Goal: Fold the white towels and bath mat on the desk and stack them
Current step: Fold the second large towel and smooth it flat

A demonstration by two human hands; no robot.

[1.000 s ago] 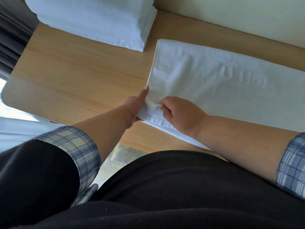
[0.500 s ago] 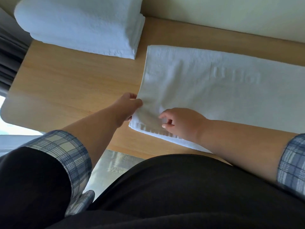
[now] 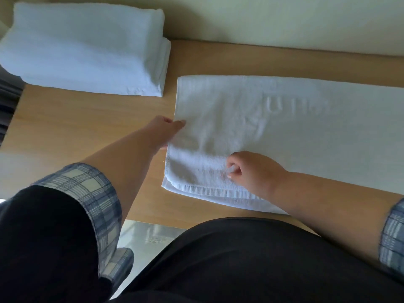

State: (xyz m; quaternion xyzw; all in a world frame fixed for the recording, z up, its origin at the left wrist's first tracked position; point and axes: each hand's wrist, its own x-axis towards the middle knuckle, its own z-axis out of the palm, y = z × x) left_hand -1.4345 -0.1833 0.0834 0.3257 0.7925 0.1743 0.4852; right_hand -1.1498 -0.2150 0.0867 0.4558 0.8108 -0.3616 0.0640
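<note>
A white bath mat (image 3: 295,132) with raised lettering lies flat on the wooden desk (image 3: 91,127), folded lengthwise with its hemmed edges at the near side. My left hand (image 3: 162,133) pinches the mat's left edge, thumb on top and fingers underneath. My right hand (image 3: 251,169) rests on the mat near its front left corner with curled fingers pinching the top layer. A stack of folded white towels (image 3: 87,49) sits at the desk's back left corner.
A pale wall (image 3: 284,20) runs along the back of the desk. Dark curtains (image 3: 8,101) hang at the far left. The desk's near edge is against my body, with the floor (image 3: 148,237) visible below it.
My left hand has slid farther up the mat's left edge. My right hand has shifted slightly right along the top layer. The corner has flattened out.
</note>
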